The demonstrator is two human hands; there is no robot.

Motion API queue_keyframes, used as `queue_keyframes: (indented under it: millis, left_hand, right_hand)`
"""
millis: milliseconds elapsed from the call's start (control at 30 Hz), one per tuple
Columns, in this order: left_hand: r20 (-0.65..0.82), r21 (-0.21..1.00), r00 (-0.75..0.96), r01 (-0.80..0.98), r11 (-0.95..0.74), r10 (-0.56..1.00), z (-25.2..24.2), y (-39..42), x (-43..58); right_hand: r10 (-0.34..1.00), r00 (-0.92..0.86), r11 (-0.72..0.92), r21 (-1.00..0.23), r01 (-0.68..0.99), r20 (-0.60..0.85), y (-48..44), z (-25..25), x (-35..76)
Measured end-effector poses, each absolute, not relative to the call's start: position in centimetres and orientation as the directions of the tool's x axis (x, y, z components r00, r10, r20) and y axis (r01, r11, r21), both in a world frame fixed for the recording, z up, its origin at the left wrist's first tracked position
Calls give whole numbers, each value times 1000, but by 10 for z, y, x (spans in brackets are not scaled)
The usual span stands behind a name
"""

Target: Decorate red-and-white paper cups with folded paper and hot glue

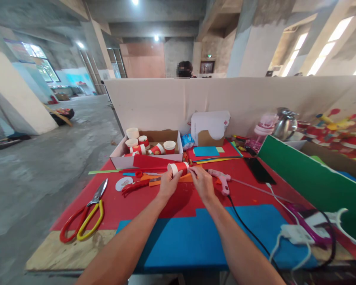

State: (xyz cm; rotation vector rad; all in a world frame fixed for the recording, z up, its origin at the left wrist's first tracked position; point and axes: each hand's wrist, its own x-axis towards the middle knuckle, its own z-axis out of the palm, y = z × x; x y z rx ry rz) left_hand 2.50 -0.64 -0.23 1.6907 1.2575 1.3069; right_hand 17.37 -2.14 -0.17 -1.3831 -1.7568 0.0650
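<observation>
A paper cup wrapped in red paper [179, 168] lies on its side between my two hands, its white open mouth facing left. My left hand [167, 183] is closed around the cup's mouth end. My right hand [201, 183] pinches the cup's other end with fingers together. Both hands hover over red paper [154, 202] on the table, with blue paper [195, 237] nearer me. An orange strip [166, 180] lies just under the hands.
A pink glue gun [221, 180] with a black cord lies right of my right hand. Red and yellow scissors [86, 215] lie at the left. A cardboard box [127, 152] of several cups stands behind. A black phone [258, 170], green board [314, 186] and power strip [296, 233] fill the right.
</observation>
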Motion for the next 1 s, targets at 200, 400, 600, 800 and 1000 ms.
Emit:
queue_keyframes:
  millis: [200, 400, 600, 800, 1000]
  left_hand:
    - [309, 903, 72, 291, -316, 948, -1, -5, 26]
    - [311, 884, 113, 329, -331, 944, -5, -5, 25]
    - [336, 875, 76, 345, -341, 939, -6, 1, 18]
    - [412, 824, 47, 406, -394, 910, -7, -3, 23]
    - [432, 811, 93, 394, -432, 897, -7, -4, 23]
  right_hand:
    - [844, -34, 273, -375, 886, 535, -24, 0, 169]
    - [843, 86, 244, -520, 819, 531, -25, 0, 166]
    - [906, 236, 229, -875, 426, 352, -18, 1, 175]
    - [968, 170, 161, -975, 151, 186, -17, 3, 173]
    - [980, 77, 179, -983, 46, 182, -16, 3, 173]
